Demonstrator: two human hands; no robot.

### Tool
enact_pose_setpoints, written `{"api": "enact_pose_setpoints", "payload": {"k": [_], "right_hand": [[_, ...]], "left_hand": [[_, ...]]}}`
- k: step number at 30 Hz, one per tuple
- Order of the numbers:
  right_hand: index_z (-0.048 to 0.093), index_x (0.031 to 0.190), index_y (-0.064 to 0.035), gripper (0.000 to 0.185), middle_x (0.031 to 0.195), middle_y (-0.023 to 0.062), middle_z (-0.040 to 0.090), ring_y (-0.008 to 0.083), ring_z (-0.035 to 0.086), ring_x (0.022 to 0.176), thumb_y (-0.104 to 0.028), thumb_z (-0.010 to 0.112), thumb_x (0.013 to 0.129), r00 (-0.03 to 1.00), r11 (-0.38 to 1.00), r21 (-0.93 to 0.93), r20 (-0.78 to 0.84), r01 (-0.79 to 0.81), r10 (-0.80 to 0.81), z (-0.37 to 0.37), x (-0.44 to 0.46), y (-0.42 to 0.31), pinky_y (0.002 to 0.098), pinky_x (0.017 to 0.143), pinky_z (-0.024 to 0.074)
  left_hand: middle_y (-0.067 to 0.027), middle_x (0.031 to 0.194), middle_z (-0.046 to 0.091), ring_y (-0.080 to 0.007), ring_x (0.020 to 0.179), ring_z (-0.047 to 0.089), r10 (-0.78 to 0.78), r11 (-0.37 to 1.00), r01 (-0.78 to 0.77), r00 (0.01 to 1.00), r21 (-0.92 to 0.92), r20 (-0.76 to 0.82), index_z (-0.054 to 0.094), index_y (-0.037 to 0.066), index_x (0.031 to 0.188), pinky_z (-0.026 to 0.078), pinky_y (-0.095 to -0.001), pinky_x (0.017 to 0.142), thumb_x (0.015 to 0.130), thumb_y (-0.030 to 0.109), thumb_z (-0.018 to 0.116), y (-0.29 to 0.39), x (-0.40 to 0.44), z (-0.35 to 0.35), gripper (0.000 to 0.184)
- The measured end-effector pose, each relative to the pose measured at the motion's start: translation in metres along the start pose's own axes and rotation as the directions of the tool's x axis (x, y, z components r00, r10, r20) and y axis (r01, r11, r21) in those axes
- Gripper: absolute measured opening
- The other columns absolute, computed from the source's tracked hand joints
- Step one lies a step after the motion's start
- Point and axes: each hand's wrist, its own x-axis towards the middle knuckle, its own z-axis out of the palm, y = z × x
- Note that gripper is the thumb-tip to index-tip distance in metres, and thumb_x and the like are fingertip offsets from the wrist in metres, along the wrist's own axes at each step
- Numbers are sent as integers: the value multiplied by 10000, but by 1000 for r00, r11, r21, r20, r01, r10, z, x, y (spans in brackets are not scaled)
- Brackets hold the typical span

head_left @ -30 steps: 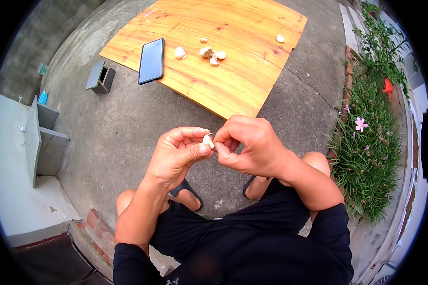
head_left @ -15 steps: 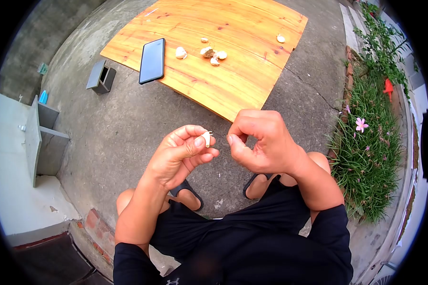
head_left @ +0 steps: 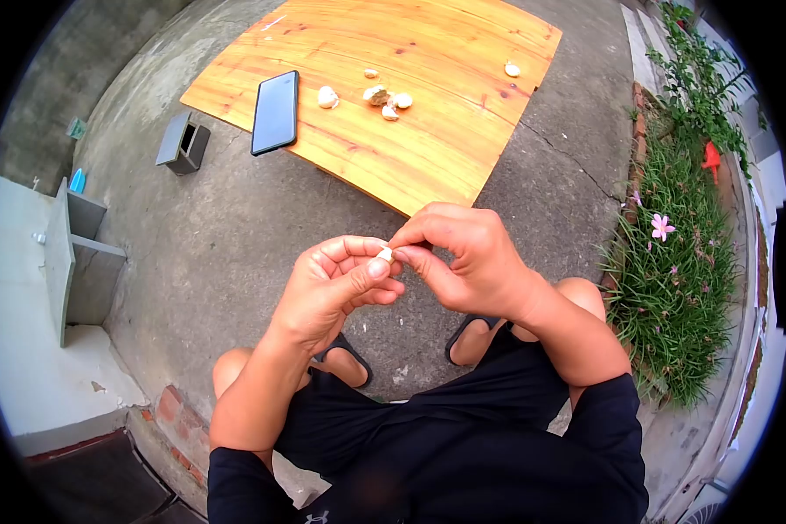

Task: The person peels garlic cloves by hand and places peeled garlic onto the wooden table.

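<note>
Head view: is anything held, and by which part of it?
A garlic clove, pinched by its sides in the left grip. The right grip is at its exposed edge; whether it also holds is unclear.

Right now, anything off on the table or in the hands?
Yes: the dark-screened device overhangs the near edge of the wooden table, so a bump might tip it off. Nothing else stands out, though the fingers partly hide the garlic clove, so I can't rule out damage there.

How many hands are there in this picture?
2: the left hand, pinching a pale garlic clove, and the right hand, apparently pinching its edge. No other hands show.
</note>
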Motion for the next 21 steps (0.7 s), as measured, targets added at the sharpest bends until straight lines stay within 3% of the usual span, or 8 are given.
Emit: {"api": "enact_pose_setpoints", "payload": {"k": [3, 6, 9, 10, 15, 18, 21], "right_hand": [[719, 930, -19, 111, 838, 103, 719, 246, 714, 768, 34, 736, 834, 997, 997, -14, -35, 71, -71, 6, -1, 0, 323, 667, 556], [714, 940, -10, 104, 841, 108, 714, 236, 714, 744, 38, 724, 849, 997, 998, 14, -33, 69, -68, 7, -1, 1, 317, 669, 561], [690, 901, -3, 71, 788, 156, 693, 298, 705, 712, 16, 719, 839, 994, 994, 109, -99, -27, 38, 17, -4, -1, 349, 633, 549], [687, 901, 3, 61, 781, 150, 695, 272, 708, 707, 21, 713, 849, 989, 984, 155, -108, -83, 100, 21, -6, -3, 337, 636, 552], [657, 909, 33, 20, 786, 104, 705, 144, 703, 719, 49, 656, 922, 930, 846, 462, -107, -266, 351, 36, -11, -8, 280, 657, 574], [635, 937, 45, 44, 834, 83, 702, 123, 693, 768, 60, 605, 966, 901, 683, 662, -28, -308, 433, 39, -13, -8, 277, 688, 591], [623, 957, 45, 41, 871, 97, 702, 145, 702, 776, 59, 590, 978, 881, 601, 724, 18, -338, 473, 38, -13, -7, 281, 703, 595]], "left_hand": [[-181, 1039, 744, -238, 863, 759, -5, 997, 9, 998, 73, -61, 669, -49, 1174, 647, -307, 742, 993, 71, 655, 1, -2, -2, 218], [-155, 1016, 746, -196, 861, 746, 89, 988, -76, 991, 136, -95, 696, -55, 1144, 643, -297, 754, 986, 68, 671, 1, -4, 4, 202], [-165, 1001, 754, -197, 816, 751, 228, 949, -189, 964, 253, -133, 692, -57, 1148, 637, -293, 721, 990, 19, 642, -6, -6, 8, 182], [-164, 1001, 754, -192, 814, 749, 290, 923, -243, 949, 300, -123, 695, -54, 1146, 635, -290, 721, 991, 16, 641, -9, -7, 9, 179], [-143, 961, 747, -166, 788, 736, 538, 754, -447, 841, 482, -61, 708, -39, 1126, 619, -266, 701, 978, -19, 645, -18, -8, 15, 162], [-125, 914, 727, -146, 747, 718, 663, 514, -530, 744, 674, 79, 716, -32, 1093, 601, -250, 669, 962, -50, 649, -17, -9, 15, 148], [-126, 843, 717, -136, 696, 703, 736, 416, -583, 667, 698, 118, 725, -23, 1053, 587, -256, 611, 898, -91, 691, -21, -6, 17, 172]]}}
